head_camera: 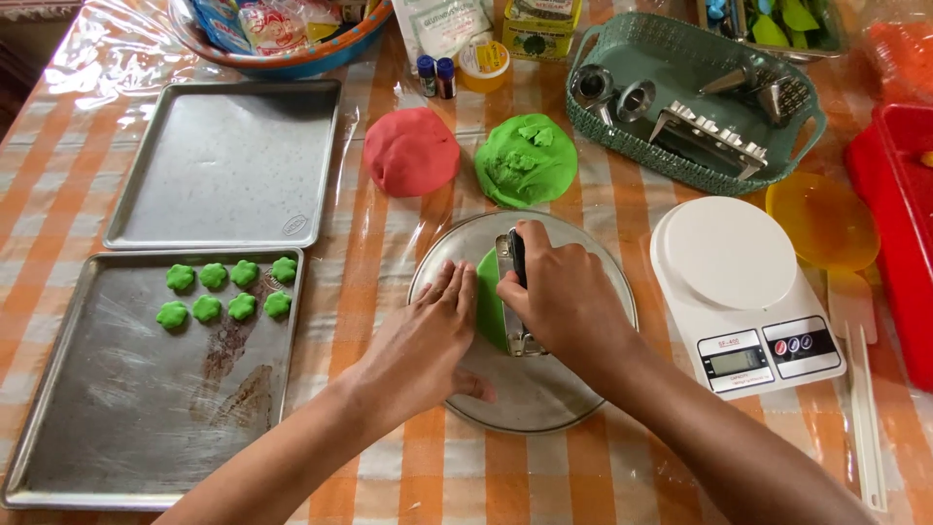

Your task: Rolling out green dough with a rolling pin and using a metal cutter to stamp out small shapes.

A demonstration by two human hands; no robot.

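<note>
Green dough strip [491, 297], red dough ball [411, 151], orange-checked tablecloth [68, 165], white scale [739, 282].

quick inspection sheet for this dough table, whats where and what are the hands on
surface: table under an orange-and-white checked cloth with clear plastic on top.
job's things: round metal plate carrying a green dough strip and a metal cutter; red dough ball; green dough ball; lower tray with seven green dough pieces; upper tray bare.
clutter: white kitchen scale, green basket of metal moulds, yellow lid, two small bottles.
hands: left hand flat on the plate beside the strip; right hand gripping the cutter.
cables: nothing seen.
surroundings: nothing seen beyond the table.
</note>
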